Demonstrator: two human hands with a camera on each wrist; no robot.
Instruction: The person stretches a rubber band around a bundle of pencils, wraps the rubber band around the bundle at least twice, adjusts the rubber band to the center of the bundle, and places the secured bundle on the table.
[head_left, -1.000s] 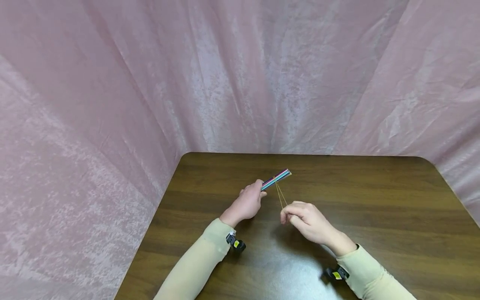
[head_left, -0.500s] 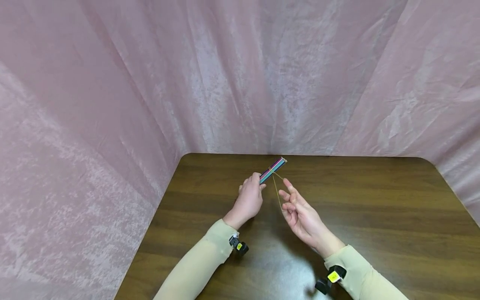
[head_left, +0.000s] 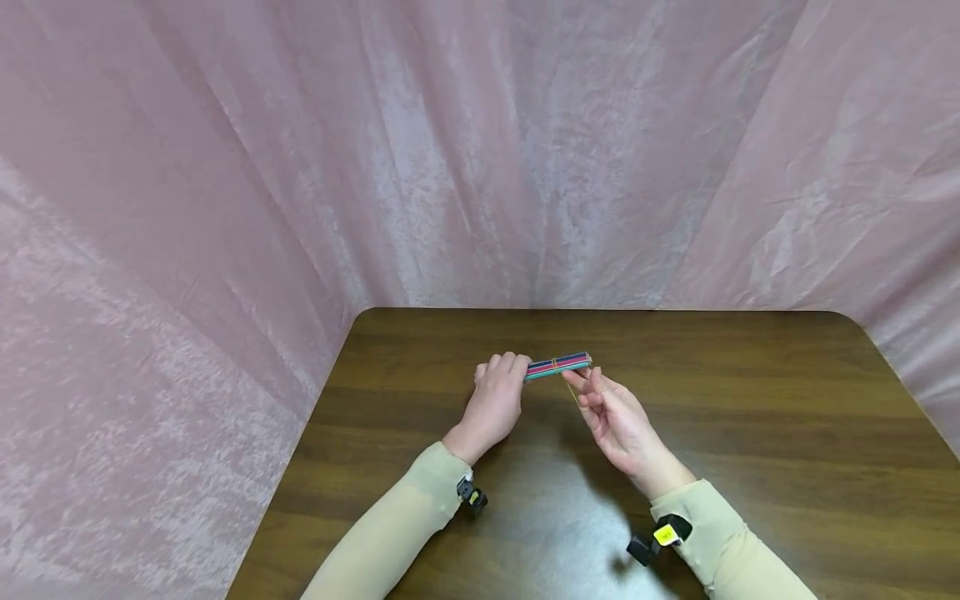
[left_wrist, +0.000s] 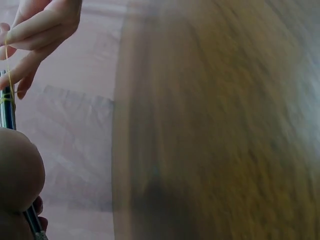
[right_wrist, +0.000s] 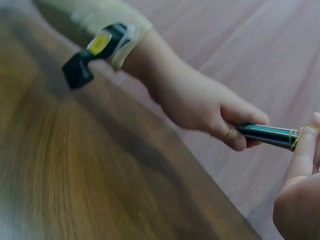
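A bundle of slim coloured sticks (head_left: 540, 369) in blue, pink and teal is held by my left hand (head_left: 495, 408) near one end. Its far end points right, almost level. Turns of a yellow rubber band (right_wrist: 293, 140) circle the bundle close to that free end. My right hand (head_left: 626, 429) is just below it, a stretched loop of the band hooked over its bent fingers. In the left wrist view the right hand (left_wrist: 47, 30) pulls the thin strand out from the sticks (left_wrist: 7, 117). Part of the bundle is hidden inside the left hand.
Both hands are above a brown wooden table (head_left: 750, 400) with rounded far corners. Pink curtains (head_left: 450, 150) hang behind it and on the sides. A small black camera is strapped on each sleeve cuff, the right one (head_left: 660, 537) low over the table.
The bundle has swung from slanting upward to nearly level. My right hand has turned, spread its fingers in the band's loop and moved up close to the bundle; the stretched part is shorter.
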